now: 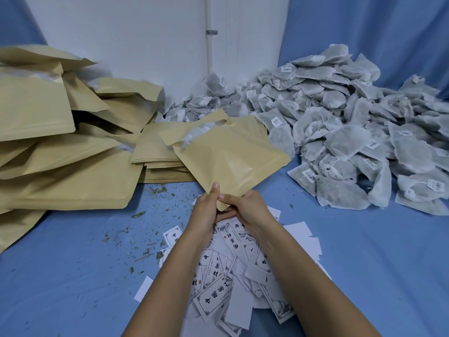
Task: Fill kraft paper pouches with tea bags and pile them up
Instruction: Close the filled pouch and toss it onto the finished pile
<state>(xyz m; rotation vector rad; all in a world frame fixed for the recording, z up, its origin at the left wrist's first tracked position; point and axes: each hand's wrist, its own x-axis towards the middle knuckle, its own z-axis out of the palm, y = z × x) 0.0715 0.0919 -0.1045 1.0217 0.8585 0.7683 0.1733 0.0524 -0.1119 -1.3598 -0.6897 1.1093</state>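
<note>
I hold one kraft paper pouch (230,154) up at the centre, tilted, its open mouth pointing up-left with white tea bags showing inside. My left hand (206,210) and my right hand (245,207) both pinch its lower corner, thumbs on top. A big heap of grey-white tea bags (352,132) with small tags lies at the right. Filled pouches (60,152) are piled at the left. A flat stack of empty pouches (160,156) sits behind the held one.
Printed white label cards (233,271) are scattered under my forearms. Loose green tea crumbs (145,239) litter the blue cloth (376,263). A white wall with a pipe (208,32) stands behind, with blue curtains on both sides.
</note>
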